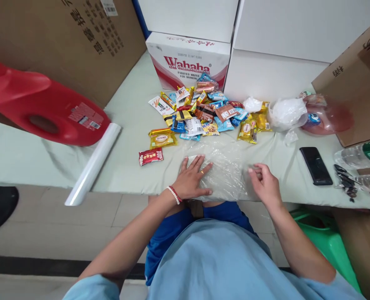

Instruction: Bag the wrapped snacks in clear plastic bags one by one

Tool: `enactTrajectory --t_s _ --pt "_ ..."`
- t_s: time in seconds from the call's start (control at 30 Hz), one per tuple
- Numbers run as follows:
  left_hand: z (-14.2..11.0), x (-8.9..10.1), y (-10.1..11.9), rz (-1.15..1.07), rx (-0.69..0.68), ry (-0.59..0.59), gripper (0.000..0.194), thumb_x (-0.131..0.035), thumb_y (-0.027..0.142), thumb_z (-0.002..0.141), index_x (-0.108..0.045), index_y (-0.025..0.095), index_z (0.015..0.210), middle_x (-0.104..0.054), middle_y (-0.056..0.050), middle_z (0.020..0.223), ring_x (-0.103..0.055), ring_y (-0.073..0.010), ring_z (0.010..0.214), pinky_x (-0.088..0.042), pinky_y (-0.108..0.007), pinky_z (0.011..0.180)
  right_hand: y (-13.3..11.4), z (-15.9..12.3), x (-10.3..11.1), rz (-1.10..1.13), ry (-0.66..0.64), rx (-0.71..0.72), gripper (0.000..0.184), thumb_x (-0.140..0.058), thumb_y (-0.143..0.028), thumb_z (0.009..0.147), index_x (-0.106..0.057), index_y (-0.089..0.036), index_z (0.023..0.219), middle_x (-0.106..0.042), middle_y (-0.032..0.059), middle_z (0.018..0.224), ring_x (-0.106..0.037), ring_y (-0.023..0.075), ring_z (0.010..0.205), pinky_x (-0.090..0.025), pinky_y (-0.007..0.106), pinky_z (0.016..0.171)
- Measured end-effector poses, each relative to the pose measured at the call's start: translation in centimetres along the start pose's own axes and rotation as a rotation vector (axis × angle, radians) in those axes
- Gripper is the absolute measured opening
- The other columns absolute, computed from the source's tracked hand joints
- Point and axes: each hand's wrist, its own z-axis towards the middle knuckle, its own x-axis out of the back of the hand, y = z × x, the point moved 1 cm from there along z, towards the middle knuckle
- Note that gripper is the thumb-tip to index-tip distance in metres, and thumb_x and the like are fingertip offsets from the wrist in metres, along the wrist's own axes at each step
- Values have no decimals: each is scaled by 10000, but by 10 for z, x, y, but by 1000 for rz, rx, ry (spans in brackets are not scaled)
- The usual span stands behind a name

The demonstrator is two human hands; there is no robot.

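A left hand (191, 182) lies open on a clear, crumpled plastic sheet (227, 168) along a pale-green-covered table (125, 168); the right hand (268, 187) curls beside it, grip unclear. Likely light, limp and slippery, the sheet suits edge pinching.

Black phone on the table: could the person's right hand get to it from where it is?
Probably yes. Only pale cloth lies between the right hand and the phone, though its fingers are at the edge of the clear plastic and may be holding it.
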Motion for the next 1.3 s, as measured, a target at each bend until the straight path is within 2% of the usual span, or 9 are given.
enactTrajectory --t_s 0.2,0.4,0.6,0.73,0.9,1.0,1.13,1.23,1.3 --pt "-11 2 -11 -4 8 -23 1160 -689 784 737 -214 250 1650 -129 -184 1727 -140 -406 1591 24 -698 1223 -18 78 -35 -78 -52 170 260 -513 -324 903 -666 -218 1084 -735 48 871 -667 225 783 -491 337 779" --pt "-23 -3 -27 7 137 52 1210 -651 818 740 -197 158 1647 -151 -225 1712 -164 -393 1588 44 -686 1228 -22 122 -20 -295 -107 208 211 -597 -361 878 -695 -211 991 -728 66 933 -644 226 814 -472 327 759" --pt "-23 -4 -25 37 104 73 1243 -633 869 703 -241 145 1635 -166 -233 1706 -186 -402 1581 75 -681 1229 -73 171 -14 -479 2 403 245 -503 -265 940 -716 -219 1052 -702 112 1091 -586 296 1039 -462 375 857" --pt "-23 -3 -24 40 109 85 1191 -622 854 729 -258 170 1633 -202 -222 1702 -214 -392 1575 74 -662 1236 -81 222 -16 -595 40 325 349 -548 -220 911 -677 -167 1231 -644 178 1194 -486 362 1162 -430 422 935" --pt "-23 -4 -23 23 114 96 1180 -615 857 729 -262 185 1633 -218 -207 1703 -219 -382 1574 70 -653 1240 -66 271 -23 -655 -141 304 840 -798 -396 761 -481 -124 1489 -554 211 1356 -481 387 1234 -371 477 1060" --pt "-23 -4 -23 19 115 88 1200 -622 862 721 -260 168 1630 -203 -206 1706 -204 -375 1580 62 -658 1240 -62 280 -26 -626 -183 311 883 -813 -458 730 -489 -137 1487 -587 192 1325 -530 373 1208 -405 463 1044" --pt "-23 -4 -23 24 120 90 1194 -636 850 722 -267 165 1628 -201 -206 1707 -205 -375 1580 55 -656 1242 -61 272 -20 -540 -89 253 445 -671 -339 862 -656 -191 1281 -643 143 1241 -613 304 1082 -469 385 935" --pt "-23 -5 -24 17 113 109 1188 -634 854 717 -268 188 1631 -207 -202 1707 -215 -380 1576 58 -646 1244 -60 257 -13 -556 91 189 352 -609 -303 903 -656 -164 1223 -640 169 1226 -605 316 1083 -465 405 921" --pt "-23 -6 -24 13 112 114 1186 -634 857 714 -273 197 1630 -210 -201 1707 -220 -381 1574 60 -645 1244 -60 245 -12 -576 80 165 340 -599 -362 923 -660 -157 1187 -662 169 1148 -607 325 1051 -468 420 902"
